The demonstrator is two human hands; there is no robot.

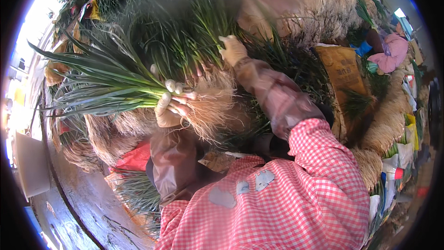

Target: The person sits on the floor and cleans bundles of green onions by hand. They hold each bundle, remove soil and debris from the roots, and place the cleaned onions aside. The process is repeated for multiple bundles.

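Note:
My left hand (pixel 168 106), in a pale glove, is wrapped around a bunch of green garlic plants (pixel 135 90). Their flat leaves fan out to the left, and the pinkish-white stem ends and long stringy roots (pixel 208 107) point right. My right hand (pixel 234 51), also gloved, reaches forward to a dense pile of similar plants (pixel 173 38). Its thumb and fingertips pinch green stalks (pixel 218 43) at the pile's right side. Below that hand, the pile's roots (pixel 218 76) hang towards me, partly behind the held bunch. Brown sleeve covers reach up both forearms.
Rooted bundles (pixel 121 128) and a red bag (pixel 133 156) lie at left, beside wet floor (pixel 83 194) and a white tub (pixel 31 166). At right are a yellow-brown printed sack (pixel 341 73), stacked bundles (pixel 385 121) and another person (pixel 388 53) in pink. Loose dark leaves (pixel 298 66) lie right of the pile.

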